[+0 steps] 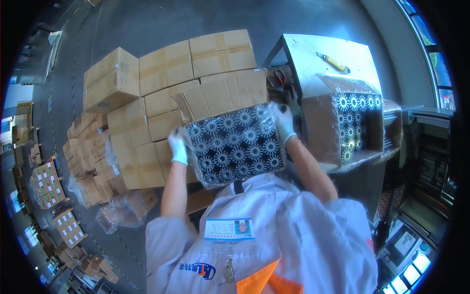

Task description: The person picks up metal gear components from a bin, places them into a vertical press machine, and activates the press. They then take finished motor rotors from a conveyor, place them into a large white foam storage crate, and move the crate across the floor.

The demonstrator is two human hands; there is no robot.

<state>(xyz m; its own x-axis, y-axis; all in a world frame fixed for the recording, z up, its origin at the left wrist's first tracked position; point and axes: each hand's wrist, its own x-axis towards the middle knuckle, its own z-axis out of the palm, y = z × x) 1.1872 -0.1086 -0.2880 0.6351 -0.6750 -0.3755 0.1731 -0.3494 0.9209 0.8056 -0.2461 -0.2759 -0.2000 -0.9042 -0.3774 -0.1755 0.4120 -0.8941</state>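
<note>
In front of my body is an open cardboard box [226, 96] with its far flap raised. Several rows of toothed, round metal parts [238, 154] with hollow centres fill it. A clear plastic liner [266, 115] is bunched around its rim and partly covers the parts. My left hand [178, 146], in a white glove, grips the liner at the box's left edge. At the far right corner my gloved right hand [284, 123] is closed on the same plastic. Some fingertips of both hands are hidden by the plastic and the box edge.
Taped cartons [165, 68] are stacked beyond and to the left. To the right, a white table [338, 54] bears a yellow utility knife [334, 62]; beside it stands another open box [320, 130] of toothed parts. Red-handled pliers [280, 78] lie between. Plastic-wrapped cartons [93, 161] sit farther left.
</note>
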